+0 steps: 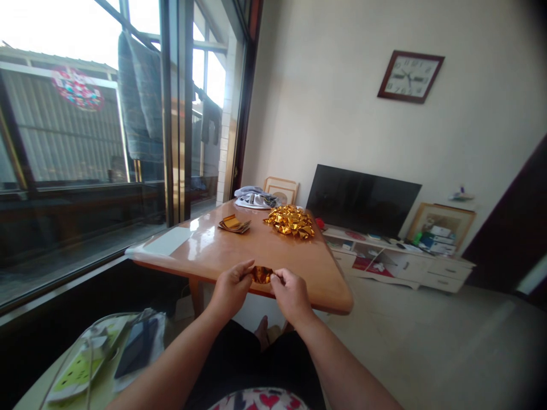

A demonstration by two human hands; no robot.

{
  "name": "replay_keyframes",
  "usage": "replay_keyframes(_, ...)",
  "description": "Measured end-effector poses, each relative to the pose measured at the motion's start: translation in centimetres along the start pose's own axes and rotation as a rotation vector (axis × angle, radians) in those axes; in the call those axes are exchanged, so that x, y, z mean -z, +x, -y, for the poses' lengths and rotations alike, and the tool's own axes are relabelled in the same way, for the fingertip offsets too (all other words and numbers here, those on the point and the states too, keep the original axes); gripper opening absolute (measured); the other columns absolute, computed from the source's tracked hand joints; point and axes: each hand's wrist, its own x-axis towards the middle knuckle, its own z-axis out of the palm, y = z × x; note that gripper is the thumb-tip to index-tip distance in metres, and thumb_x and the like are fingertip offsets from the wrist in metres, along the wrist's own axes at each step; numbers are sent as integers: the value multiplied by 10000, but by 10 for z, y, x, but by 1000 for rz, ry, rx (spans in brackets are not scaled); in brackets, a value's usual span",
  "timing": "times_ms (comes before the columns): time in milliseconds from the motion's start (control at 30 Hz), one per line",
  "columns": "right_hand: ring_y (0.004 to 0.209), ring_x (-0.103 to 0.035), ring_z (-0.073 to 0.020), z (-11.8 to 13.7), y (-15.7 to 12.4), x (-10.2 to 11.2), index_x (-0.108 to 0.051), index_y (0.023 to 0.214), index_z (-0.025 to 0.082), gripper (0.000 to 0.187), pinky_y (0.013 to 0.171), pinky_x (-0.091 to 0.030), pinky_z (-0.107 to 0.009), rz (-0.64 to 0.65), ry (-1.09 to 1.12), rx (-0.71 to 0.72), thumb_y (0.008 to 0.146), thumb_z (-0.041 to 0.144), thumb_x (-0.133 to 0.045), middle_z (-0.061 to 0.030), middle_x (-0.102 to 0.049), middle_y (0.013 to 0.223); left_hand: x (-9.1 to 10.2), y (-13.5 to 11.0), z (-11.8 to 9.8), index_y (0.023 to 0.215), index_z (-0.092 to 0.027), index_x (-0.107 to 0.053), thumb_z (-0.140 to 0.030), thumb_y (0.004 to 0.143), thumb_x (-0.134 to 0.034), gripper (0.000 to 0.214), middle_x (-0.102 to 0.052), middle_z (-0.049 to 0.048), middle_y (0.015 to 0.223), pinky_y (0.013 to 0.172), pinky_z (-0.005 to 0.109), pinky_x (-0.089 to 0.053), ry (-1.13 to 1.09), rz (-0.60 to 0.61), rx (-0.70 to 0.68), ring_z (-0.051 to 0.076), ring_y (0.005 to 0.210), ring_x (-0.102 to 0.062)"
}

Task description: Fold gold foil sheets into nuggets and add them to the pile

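Left hand (231, 289) and right hand (292, 296) pinch one crumpled gold foil piece (261, 275) at lower centre, just before the bench (273, 259) edge.
Both hands hide most of the foil, so its shape is unclear. Mid-frame, one stack of foil squares (233, 224) lies left of one gold foil heap (290, 221), its pieces too tangled to count; one folded cloth (255, 198) lies beyond.

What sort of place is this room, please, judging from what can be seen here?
This is probably a living room in a home. A wall clock hangs above a flat-screen television on a low white cabinet, and clothes hang to dry beyond the window.
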Motion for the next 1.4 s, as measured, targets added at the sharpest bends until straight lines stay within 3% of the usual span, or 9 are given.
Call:
replay_keyframes(200,609,-606,-168,-8,31,-6,-708,739,196,308,564,-428,-227,0,-23,3,909,333,-490,-12,-672,627,-10,35,9,1274,-124,-696,-216,792,-607,499,-746,126,1200,920,365,-537,26,11,-1,279,1055,-701)
replay_keyframes(400,541,-532,-145,-26,69,-4,-591,584,206,328,521,-342,-226,-21,-76,-72,876,337,-514,-2,-618,550,-16,68,9,1259,-117,-702,-385,845,-644,496,-773,134,1075,720,345,-566,-14,71,45,254,853,-723)
replay_keyframes(500,530,-488,-134,-38,86,-2,-536,542,208,320,508,-293,-230,-35,-57,-102,840,325,-535,17,-569,515,-17,83,7,1186,-124,-727,-506,853,-647,513,-776,128,1020,713,340,-570,-88,83,88,252,865,-727)
replay_keyframes(633,508,-434,-121,-54,107,-4,-471,516,213,314,476,-244,-225,-42,38,-191,795,333,-550,48,-489,478,-17,105,14,1074,-110,-723,-581,844,-650,530,-772,155,973,771,366,-577,-244,3,218,264,898,-738)
replay_keyframes(833,456,-394,-98,-68,136,-10,-521,617,197,211,424,-240,-210,-17,333,-422,764,337,-580,64,-463,507,-22,146,48,1112,-139,-676,-418,881,-670,362,-767,157,1023,789,325,-581,-615,-59,467,220,896,-752)
replay_keyframes(1067,367,-259,-69,-91,176,-11,-458,641,213,249,368,-219,-189,121,675,-772,822,349,-562,85,-372,477,-37,205,70,1016,-160,-632,-275,917,-585,159,-757,108,955,722,271,-597,-712,-83,572,162,798,-749)
replay_keyframes(1233,353,-211,-67,-106,196,-16,-424,636,218,281,364,-199,-187,207,826,-917,873,344,-508,99,-310,447,-53,231,81,1057,-157,-634,-235,865,-659,209,-755,101,931,698,259,-587,-693,21,599,155,755,-741)
replay_keyframes(1400,348,-196,-64,-119,215,-18,-373,635,223,318,363,-179,-192,219,897,-988,902,356,-484,99,-306,443,-65,238,89,1088,-130,-657,-191,770,-771,344,-759,135,969,695,283,-579,-654,192,559,182,746,-735)
